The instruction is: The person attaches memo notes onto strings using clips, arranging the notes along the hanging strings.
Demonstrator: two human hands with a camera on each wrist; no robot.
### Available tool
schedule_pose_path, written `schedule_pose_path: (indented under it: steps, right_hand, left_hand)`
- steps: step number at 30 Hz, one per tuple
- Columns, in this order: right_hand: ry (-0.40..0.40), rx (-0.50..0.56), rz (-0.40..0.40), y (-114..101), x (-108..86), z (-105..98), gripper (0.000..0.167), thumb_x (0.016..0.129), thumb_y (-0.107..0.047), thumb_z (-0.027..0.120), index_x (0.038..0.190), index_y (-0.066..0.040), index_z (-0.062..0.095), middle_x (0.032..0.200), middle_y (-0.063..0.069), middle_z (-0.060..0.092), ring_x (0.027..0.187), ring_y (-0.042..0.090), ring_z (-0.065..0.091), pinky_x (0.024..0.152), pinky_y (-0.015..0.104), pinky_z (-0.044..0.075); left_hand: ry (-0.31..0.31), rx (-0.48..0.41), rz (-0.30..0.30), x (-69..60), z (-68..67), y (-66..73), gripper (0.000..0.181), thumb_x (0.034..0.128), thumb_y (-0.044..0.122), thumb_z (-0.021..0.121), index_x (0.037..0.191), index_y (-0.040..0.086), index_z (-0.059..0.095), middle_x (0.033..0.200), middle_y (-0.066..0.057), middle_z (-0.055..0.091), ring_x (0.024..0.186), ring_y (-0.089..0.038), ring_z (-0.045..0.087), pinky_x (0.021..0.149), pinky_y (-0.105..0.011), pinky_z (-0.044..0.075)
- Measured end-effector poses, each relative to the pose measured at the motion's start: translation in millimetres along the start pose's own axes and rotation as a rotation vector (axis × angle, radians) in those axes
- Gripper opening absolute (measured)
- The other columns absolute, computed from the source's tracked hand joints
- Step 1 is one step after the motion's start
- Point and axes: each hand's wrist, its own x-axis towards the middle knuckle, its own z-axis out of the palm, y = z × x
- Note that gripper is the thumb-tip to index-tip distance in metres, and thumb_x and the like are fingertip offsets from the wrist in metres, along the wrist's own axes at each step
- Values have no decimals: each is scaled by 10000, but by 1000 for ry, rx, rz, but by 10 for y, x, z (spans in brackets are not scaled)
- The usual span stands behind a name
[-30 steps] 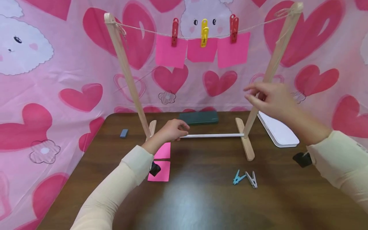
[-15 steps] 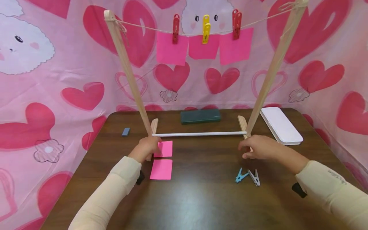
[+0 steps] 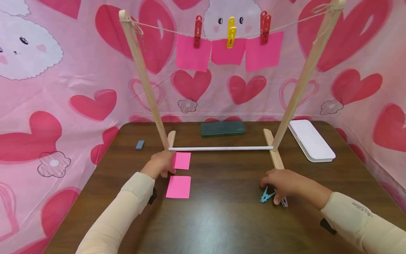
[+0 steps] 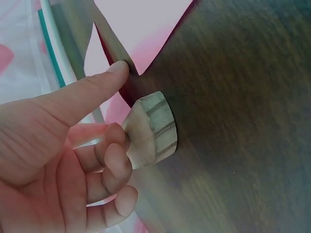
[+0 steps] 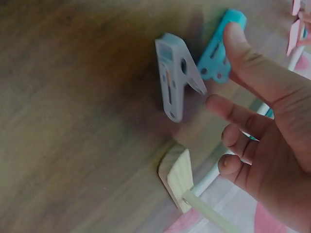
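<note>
In the head view my left hand (image 3: 157, 164) is over the left end of the farther pink paper square (image 3: 183, 161). A second pink square (image 3: 178, 187) lies nearer. The left wrist view has the thumb (image 4: 104, 82) at the paper's edge, with the other fingers loosely curled; whether the thumb touches the paper is unclear. My right hand (image 3: 283, 182) is low over a light-blue clothespin (image 3: 264, 198) and a grey clothespin (image 3: 284, 202), which it partly hides. In the right wrist view its fingers are spread beside the grey clothespin (image 5: 170, 73) and gripping nothing.
A wooden frame (image 3: 144, 76) carries a string with several pink papers (image 3: 194, 58) under red clothespins (image 3: 198, 33) and a yellow clothespin (image 3: 231, 38). A white rod (image 3: 222, 148) joins its feet. Behind lie a green case (image 3: 222, 128), white case (image 3: 312, 141) and blue eraser (image 3: 140, 144).
My right hand has come down from beside the right post to the loose clothespins. The left hand has moved left and down to the farther paper square.
</note>
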Motion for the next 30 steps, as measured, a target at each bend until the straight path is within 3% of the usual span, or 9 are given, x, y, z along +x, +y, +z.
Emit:
schedule_pose_path:
  steps: [6,13,16,19,22,25,30]
  right_hand:
    - [13,-37,22,-11,10,100,365,555,-62,833,815,-176,604,802,-95,513,732,107,475,584,304,427]
    - [83,-36,-10,-5,0,84,257,632,-62,777,766,-186,596,741,-128,498,685,77,440,564,274,408]
    - [114,-1,-6,-18,-6,40,221,659,-72,746,791,-182,607,729,-117,500,665,80,434,552,270,396]
    - [124,11,-11,-26,-1,4,209,682,-86,736,813,-183,605,733,-113,501,666,75,438,562,271,396]
    - [122,23,-18,-27,10,-25,203,707,-97,737,831,-183,601,743,-121,511,667,62,446,573,268,403]
    - [122,61,-45,-35,28,-63,182,738,-102,733,857,-169,613,779,-121,536,687,50,472,596,266,423]
    - [196,139,-151,-66,78,-186,192,817,-116,699,981,-26,656,890,-34,596,782,90,551,687,296,480]
  left_hand:
    - [-2,-70,-30,-14,27,-29,632,687,242,820,1246,89,569,1065,-166,576,1006,-330,504,857,-545,391]
    - [54,73,118,-2,39,-60,268,766,288,756,989,163,677,786,-23,597,792,-223,556,752,-452,423]
    - [120,110,185,-4,43,-67,114,807,235,720,902,179,690,737,3,591,698,-192,540,690,-415,445]
    - [198,117,225,-21,60,-62,80,831,201,689,909,189,703,735,16,601,662,-166,532,658,-387,455]
    - [224,-36,223,-65,84,-40,110,851,168,671,955,145,700,712,7,607,610,-148,546,612,-342,464]
    - [242,-298,203,-123,121,-9,132,863,133,656,982,84,690,724,-35,639,570,-154,582,547,-293,472]
    - [270,-704,208,-211,193,60,194,894,141,615,1023,7,670,890,-152,684,638,-220,662,524,-307,513]
